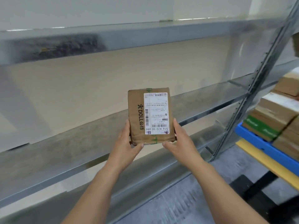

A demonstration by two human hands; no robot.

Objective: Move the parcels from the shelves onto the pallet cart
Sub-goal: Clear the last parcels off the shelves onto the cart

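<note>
The left hand (128,143) and right hand (181,140) grip the lower corners of a labelled brown cardboard parcel (150,115) at centre frame, holding it in the air before the grey metal shelves (64,143). Farther off, at the right edge, other parcels (275,110) lie stacked on the blue pallet cart (265,149).

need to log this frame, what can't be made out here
Head view only:
- Parcel back and underside: hidden by its own front and by the left hand and right hand gripping it.
- Label small print: too small to read.
- Stacked parcels on the pallet cart: blurred, cut off by the right edge.
- Dark patch on the upper shelf: motion-blurred.
</note>
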